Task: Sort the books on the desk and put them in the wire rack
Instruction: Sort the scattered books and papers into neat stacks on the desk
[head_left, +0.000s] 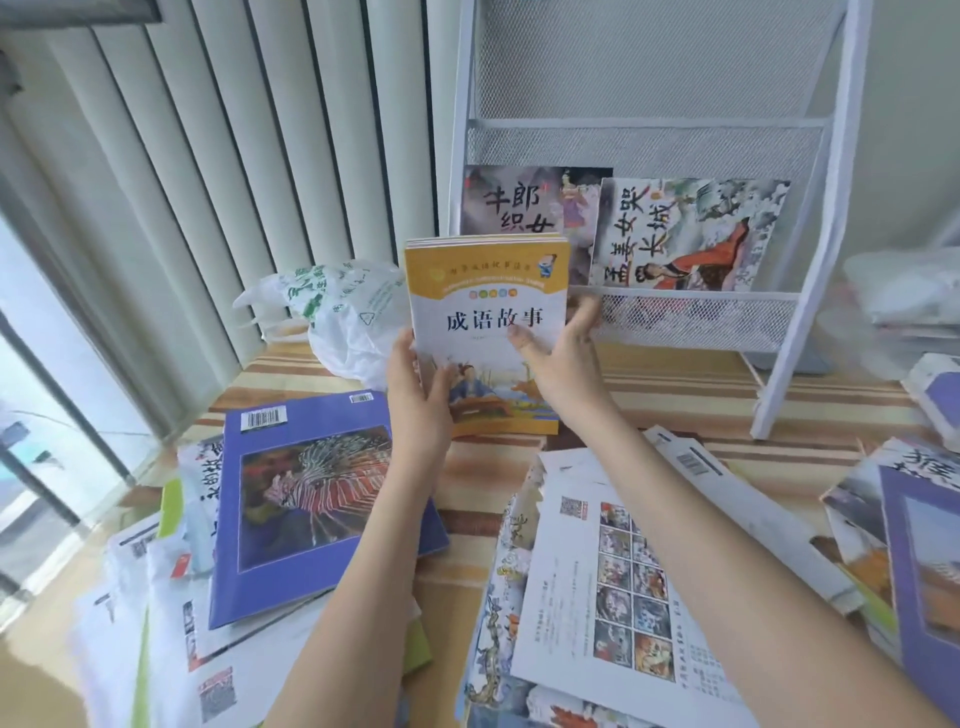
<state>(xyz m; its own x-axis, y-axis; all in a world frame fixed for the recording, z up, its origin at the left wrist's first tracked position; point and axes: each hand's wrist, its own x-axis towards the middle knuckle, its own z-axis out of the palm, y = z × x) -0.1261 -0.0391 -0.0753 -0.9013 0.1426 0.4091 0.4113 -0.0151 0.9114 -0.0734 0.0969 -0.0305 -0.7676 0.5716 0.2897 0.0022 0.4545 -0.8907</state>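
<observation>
so far only two picture books (685, 234) stand in the white wire rack (644, 140), side by side in its lower mesh pocket; the upper pocket shows nothing in it. both hands hold a small stack of yellow-and-white storybooks (485, 306) upright just in front of that lower pocket, the left hand (418, 400) gripping its left edge and the right hand (563, 364) clasping the right edge with the thumb across the cover. most of the job looks undone: loose piles cover the desk (675, 384), including a purple lionfish book (317, 504) near the left edge and white booklets (613, 587) to the right.
</observation>
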